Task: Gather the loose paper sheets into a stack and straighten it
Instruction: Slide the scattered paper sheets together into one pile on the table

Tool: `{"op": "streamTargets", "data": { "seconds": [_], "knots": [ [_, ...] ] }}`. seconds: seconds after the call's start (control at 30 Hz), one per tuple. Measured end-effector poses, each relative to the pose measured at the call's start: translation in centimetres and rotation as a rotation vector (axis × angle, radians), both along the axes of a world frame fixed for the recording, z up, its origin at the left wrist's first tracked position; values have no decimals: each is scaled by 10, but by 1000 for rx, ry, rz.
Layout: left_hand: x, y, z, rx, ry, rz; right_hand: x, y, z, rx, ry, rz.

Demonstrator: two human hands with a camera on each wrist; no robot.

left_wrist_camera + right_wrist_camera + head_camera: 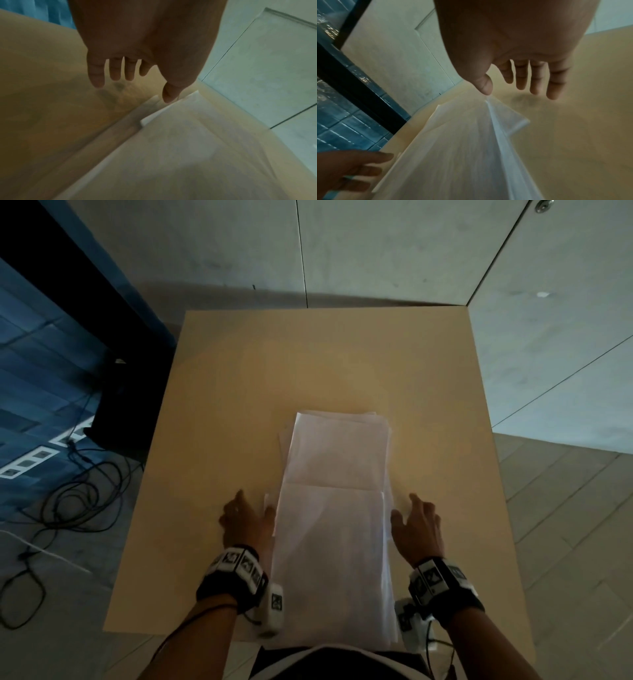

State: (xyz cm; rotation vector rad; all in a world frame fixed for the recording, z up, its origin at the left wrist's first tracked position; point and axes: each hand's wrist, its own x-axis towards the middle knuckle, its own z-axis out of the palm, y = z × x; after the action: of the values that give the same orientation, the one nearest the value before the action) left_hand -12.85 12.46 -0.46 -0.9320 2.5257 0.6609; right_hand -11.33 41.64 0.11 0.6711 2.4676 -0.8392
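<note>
White paper sheets (334, 508) lie in a long loose pile down the middle of the tan table (212, 412), their edges uneven and the near end hanging over the front edge. My left hand (245, 517) hovers just left of the pile with fingers straight, its thumb by the sheets' left edge. My right hand (416, 522) is on the pile's right side, fingers spread and holding nothing. In the left wrist view the left hand (135, 75) hangs above the table beside the paper (188, 155). In the right wrist view the right hand (522, 81) has its thumb tip near the paper (462, 148).
The table's far half is bare wood. Grey floor tiles (565, 371) lie to the right and beyond. At the left are a dark box (116, 412), cables (68, 501) and blue flooring.
</note>
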Motion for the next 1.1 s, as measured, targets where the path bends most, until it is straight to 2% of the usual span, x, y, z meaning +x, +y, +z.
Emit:
{"op": "streamTargets", "data": {
  "seconds": [0.1, 0.3, 0.5, 0.73, 0.97, 1.1],
  "knots": [
    [33, 7, -2, -23, -96, -77, 26, -5, -5, -17, -46, 0],
    [51, 36, -7, 98, -80, -117, 39, -23, -9, -107, -60, -29],
    [63, 17, 3, 27, -97, -55, 43, -5, 1, -5, -31, -104],
    [89, 48, 2, 92, -122, -263, 80, -37, 1, 4, -60, 79],
    [86, 30, 8, 97, -76, -135, 72, -20, 8, 17, -41, -43],
    [68, 33, 8, 113, -25, -138, 50, -8, 4, 9, -23, -55]
  ]
}}
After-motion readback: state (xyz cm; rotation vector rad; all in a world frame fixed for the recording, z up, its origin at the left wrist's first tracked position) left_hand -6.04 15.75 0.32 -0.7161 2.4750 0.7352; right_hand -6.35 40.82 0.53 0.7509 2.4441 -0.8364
